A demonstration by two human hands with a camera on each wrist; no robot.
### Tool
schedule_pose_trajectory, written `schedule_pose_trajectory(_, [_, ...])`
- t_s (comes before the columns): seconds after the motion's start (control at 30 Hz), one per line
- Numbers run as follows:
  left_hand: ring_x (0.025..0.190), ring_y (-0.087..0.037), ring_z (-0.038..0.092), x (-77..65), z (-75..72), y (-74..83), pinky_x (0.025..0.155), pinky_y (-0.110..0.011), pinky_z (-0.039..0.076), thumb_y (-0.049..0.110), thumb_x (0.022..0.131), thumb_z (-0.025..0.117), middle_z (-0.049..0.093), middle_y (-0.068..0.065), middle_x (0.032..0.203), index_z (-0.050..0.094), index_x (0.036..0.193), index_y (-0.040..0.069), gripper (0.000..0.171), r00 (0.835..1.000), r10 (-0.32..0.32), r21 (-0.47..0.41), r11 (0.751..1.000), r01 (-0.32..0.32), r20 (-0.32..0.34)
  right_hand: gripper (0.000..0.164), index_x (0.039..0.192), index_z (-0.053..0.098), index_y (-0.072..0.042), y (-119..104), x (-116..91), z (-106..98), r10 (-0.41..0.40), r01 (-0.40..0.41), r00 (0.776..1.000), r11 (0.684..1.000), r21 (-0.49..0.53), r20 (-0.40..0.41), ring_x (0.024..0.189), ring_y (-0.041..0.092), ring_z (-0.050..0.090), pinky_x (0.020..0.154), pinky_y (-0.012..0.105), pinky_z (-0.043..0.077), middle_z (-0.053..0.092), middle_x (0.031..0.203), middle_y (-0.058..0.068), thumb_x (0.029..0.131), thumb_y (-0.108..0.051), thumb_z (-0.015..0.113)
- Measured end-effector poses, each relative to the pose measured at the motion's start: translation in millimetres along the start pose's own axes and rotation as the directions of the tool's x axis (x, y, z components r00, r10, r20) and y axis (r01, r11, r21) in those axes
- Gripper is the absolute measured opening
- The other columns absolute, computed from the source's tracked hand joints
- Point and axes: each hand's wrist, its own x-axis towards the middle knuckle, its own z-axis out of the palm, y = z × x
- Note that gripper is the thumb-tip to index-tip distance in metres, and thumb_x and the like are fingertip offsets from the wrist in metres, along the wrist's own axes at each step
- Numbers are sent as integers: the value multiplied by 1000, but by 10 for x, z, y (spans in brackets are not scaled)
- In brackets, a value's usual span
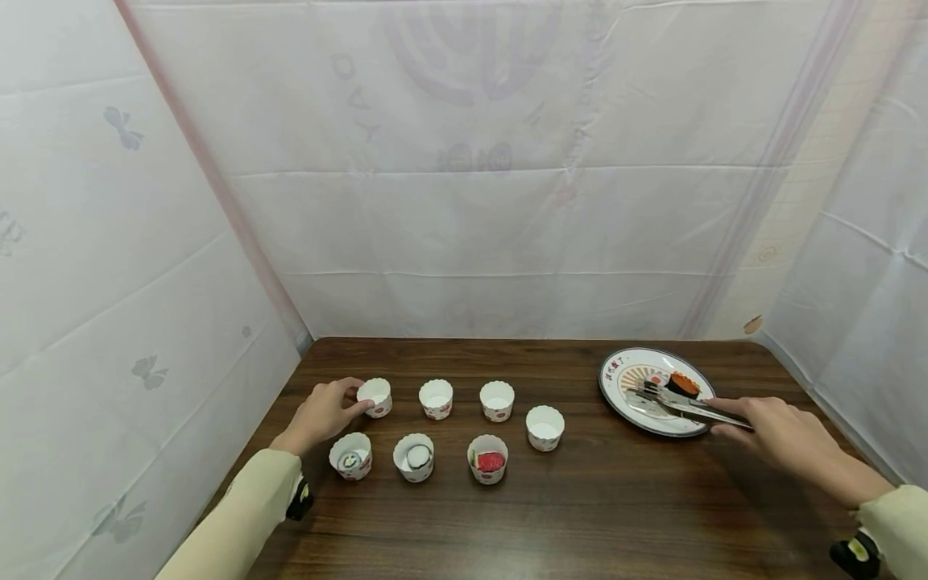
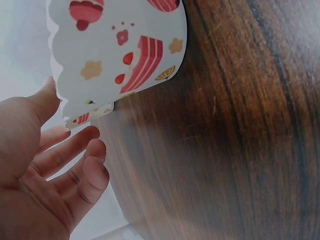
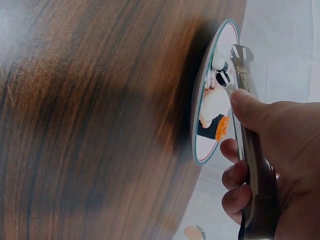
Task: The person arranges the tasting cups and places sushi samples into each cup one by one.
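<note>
My left hand [image 1: 324,412] holds a white paper cup [image 1: 377,399] at the back left, thumb at its front and fingers at its left rim. Tongs [image 1: 699,409] are gripped in my right hand [image 1: 779,435], their tips over a round patterned plate [image 1: 625,412]. On this plate lies a sushi piece topped with orange roe [image 1: 683,384]. The right wrist view also shows a white-topped sushi piece [image 3: 215,104] beside it and another white piece [image 3: 219,59] near the tong tips. The left wrist view is largely filled by a nearby printed paper cup [image 2: 115,50].
Front cups hold a sushi roll [image 1: 350,460], a round white piece [image 1: 418,457] and a red-topped piece [image 1: 490,461]. Other paper cups stand behind and to the right: one [image 1: 436,400], another [image 1: 497,402] and a third [image 1: 544,428]. White cloth [image 1: 464,242] hangs around the wooden table [image 1: 580,515].
</note>
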Motion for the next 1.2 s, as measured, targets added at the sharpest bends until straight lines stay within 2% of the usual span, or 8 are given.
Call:
schedule_pose_trajectory(0.37, [102,-35,71,6,5,-11,80,-53,57,31,98,72,74,-14,110,64,132,-1,47,1000,-6,-1,1000,6,9,48,133,70,-13,-31,94,-130,-39,39,999,999,-17,-21,93,37,72,48,41,44,73,119,19,93,-41,75])
schedule_pose_trajectory(0.53, [103,-34,71,9,6,-2,80,-53,57,30,99,71,74,-14,110,64,133,-1,47,1000,-14,0,1000,14,12,48,134,70,-12,-90,205,-232,-82,80,996,996,-37,-41,85,29,72,45,38,41,72,121,19,93,-37,77])
schedule_pose_trajectory(0.6, [103,-35,70,8,11,-3,81,-53,57,30,99,71,74,-14,111,63,133,-2,47,1000,-10,-1,1000,10,12,48,134,70,-12,-121,258,-273,-102,100,994,994,-43,-48,85,30,72,45,37,43,72,122,19,93,-35,77])
schedule_pose_trajectory(0.77, [103,-34,70,10,19,10,81,-52,57,31,99,71,74,-14,110,64,133,-1,47,1000,-10,-2,1000,10,9,47,133,70,-11,-206,351,-373,-154,150,986,987,-54,-64,96,37,72,54,46,52,74,118,16,93,-35,77])
schedule_pose_trajectory(0.83, [102,-33,70,10,22,15,81,-52,57,31,99,71,74,-13,110,64,133,-1,47,1000,-14,-3,1000,14,8,47,134,70,-12,-254,384,-406,-164,161,985,985,-55,-59,95,35,72,53,43,51,74,119,15,94,-35,76])
schedule_pose_trajectory(0.9, [102,-33,71,10,26,18,81,-51,57,31,99,72,74,-13,110,64,133,0,47,1000,-19,-4,1000,19,6,48,136,69,-12,-306,421,-434,-166,163,985,985,-56,-51,92,31,72,52,40,49,73,119,15,94,-34,76])
schedule_pose_trajectory(1.07, [101,-32,71,6,23,17,80,-51,57,31,98,72,74,-13,109,65,132,0,46,1000,-22,0,1000,22,2,47,137,68,-13,-451,528,-485,-169,166,984,984,-60,-53,69,13,63,47,32,39,74,113,14,96,-36,74])
schedule_pose_trajectory(1.2, [101,-33,71,-1,18,13,80,-52,57,31,98,72,74,-13,110,64,132,-1,47,1000,-26,-3,1000,26,3,46,136,69,-14,-588,617,-514,-202,198,976,979,-54,-78,63,10,59,44,31,35,73,119,17,96,-37,74])
